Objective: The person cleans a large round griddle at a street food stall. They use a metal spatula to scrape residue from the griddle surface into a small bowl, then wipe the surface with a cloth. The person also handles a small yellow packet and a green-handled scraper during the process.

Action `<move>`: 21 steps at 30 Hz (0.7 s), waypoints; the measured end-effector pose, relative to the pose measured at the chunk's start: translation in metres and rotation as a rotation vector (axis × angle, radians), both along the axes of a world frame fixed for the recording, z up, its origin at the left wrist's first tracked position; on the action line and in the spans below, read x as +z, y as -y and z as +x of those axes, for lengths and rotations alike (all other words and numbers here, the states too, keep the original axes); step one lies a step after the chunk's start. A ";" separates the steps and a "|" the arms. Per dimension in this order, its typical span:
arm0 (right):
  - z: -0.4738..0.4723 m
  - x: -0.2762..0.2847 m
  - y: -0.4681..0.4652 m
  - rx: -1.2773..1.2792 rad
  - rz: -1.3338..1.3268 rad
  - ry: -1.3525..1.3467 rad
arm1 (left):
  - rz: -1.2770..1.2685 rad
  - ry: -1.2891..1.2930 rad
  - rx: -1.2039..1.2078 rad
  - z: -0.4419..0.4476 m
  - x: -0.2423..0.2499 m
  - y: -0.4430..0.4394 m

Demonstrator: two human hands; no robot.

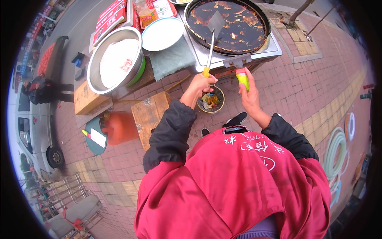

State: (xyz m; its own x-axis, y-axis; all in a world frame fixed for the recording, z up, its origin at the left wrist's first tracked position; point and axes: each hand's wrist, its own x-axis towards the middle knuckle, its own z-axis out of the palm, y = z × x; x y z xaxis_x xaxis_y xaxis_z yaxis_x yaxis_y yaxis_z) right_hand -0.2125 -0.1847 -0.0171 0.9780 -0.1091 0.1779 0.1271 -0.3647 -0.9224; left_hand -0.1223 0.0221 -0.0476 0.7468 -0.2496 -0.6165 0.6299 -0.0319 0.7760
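Observation:
My left hand (201, 85) grips the yellow handle of a long metal spatula (211, 44). Its flat blade is over the large round griddle pan (206, 46), whose dark, oily surface carries browned scraps. In my right hand (251, 96) is a lime-green and red handle (243, 79), upright between thumb and fingers, near the stove's front edge. A metal plate (237, 61) lies just beyond it; I cannot tell whether the two are joined. Below and between my hands, a waste bin (221, 106) holds food scraps and wrappers.
Left of the pan are a white blue-rimmed dish (163, 33), a steel bowl (92, 67) holding a white bag, and an oil bottle (146, 15). A wooden box (149, 116), an orange gas cylinder (121, 128) and a coiled hose (335, 149) are on the pavement. A person (44, 89) stands at left.

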 end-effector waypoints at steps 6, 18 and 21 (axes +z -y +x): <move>-0.003 -0.003 0.005 -0.005 0.003 0.012 | -0.020 -0.011 0.001 -0.003 -0.002 -0.001; -0.007 -0.005 0.014 -0.035 -0.016 0.031 | 0.771 0.497 -0.048 0.004 -0.012 0.009; -0.006 -0.006 0.019 -0.050 -0.007 0.032 | 0.978 0.713 -0.012 -0.003 -0.017 0.015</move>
